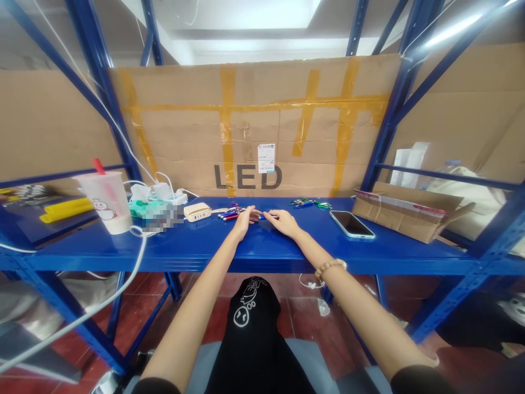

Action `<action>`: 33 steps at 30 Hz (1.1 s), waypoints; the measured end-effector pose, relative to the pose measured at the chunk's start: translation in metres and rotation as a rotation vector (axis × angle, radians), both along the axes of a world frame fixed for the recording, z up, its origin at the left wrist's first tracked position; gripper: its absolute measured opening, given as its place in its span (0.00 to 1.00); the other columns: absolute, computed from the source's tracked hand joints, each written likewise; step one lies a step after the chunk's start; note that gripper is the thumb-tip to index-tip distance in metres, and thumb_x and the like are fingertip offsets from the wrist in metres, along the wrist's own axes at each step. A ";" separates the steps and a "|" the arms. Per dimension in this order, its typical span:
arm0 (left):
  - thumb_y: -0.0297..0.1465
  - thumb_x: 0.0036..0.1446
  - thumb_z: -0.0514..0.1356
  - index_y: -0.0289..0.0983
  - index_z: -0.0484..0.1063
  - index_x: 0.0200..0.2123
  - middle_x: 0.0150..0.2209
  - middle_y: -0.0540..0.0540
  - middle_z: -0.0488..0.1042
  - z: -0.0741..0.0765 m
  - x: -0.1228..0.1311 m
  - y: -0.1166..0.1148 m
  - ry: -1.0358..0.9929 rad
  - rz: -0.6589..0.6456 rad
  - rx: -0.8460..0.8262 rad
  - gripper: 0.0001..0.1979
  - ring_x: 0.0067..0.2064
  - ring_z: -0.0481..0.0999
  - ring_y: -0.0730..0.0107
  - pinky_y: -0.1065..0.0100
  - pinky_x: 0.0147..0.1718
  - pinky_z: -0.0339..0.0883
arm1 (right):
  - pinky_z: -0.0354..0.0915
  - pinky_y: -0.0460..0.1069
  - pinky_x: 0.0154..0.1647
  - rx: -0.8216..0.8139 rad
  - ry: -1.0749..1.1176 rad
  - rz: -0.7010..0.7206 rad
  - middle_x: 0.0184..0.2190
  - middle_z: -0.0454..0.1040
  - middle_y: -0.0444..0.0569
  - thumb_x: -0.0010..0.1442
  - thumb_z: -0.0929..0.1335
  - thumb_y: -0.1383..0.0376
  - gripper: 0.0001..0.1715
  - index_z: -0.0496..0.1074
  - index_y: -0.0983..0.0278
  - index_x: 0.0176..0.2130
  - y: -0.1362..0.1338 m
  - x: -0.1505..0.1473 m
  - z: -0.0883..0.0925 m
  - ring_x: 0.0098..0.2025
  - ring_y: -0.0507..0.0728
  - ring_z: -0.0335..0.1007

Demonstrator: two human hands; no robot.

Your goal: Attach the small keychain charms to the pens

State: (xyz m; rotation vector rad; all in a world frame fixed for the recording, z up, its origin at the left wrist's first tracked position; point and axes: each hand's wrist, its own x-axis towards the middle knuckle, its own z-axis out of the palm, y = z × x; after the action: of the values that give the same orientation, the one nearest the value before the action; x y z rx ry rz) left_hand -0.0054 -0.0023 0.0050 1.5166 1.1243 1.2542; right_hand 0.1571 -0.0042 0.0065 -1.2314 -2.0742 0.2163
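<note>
Both my hands rest on the blue shelf [262, 249], close together at its middle. My left hand [246, 219] lies flat with fingers stretched toward a small bundle of red and blue pens [229, 214]. My right hand [282, 221] also lies flat, fingers pointing left, its tips nearly touching the left hand's. A small blue item [261, 216] shows between the fingertips; whether either hand grips it is unclear. A bead bracelet [329, 267] sits on my right wrist.
A plastic cup with a red straw [104, 200] stands left, beside white chargers and cables [162, 192] and a beige power bank [197, 211]. A phone [351, 224] and an open cardboard box [404, 210] lie right. Green-blue small items [305, 203] sit behind. A taped cardboard sheet marked LED [254, 131] backs the shelf.
</note>
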 end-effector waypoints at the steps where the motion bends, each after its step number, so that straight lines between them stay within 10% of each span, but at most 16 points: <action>1: 0.45 0.51 0.45 0.33 0.74 0.32 0.37 0.40 0.76 0.000 0.000 0.000 -0.006 0.000 -0.001 0.26 0.41 0.73 0.60 0.62 0.42 0.62 | 0.55 0.44 0.30 0.000 -0.001 0.001 0.31 0.76 0.42 0.59 0.57 0.48 0.26 0.73 0.59 0.29 -0.001 0.000 0.000 0.34 0.52 0.68; 33: 0.45 0.53 0.44 0.34 0.74 0.33 0.39 0.40 0.76 -0.002 -0.001 0.003 -0.001 -0.013 -0.002 0.26 0.40 0.73 0.62 0.63 0.42 0.63 | 0.58 0.46 0.34 -0.027 0.011 -0.003 0.35 0.77 0.42 0.59 0.57 0.48 0.25 0.75 0.57 0.35 0.001 0.000 0.001 0.38 0.55 0.69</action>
State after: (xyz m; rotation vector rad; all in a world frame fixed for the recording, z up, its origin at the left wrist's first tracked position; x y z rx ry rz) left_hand -0.0064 0.0003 0.0033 1.5200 1.1125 1.2444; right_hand 0.1572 -0.0032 0.0074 -1.2464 -2.0663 0.2504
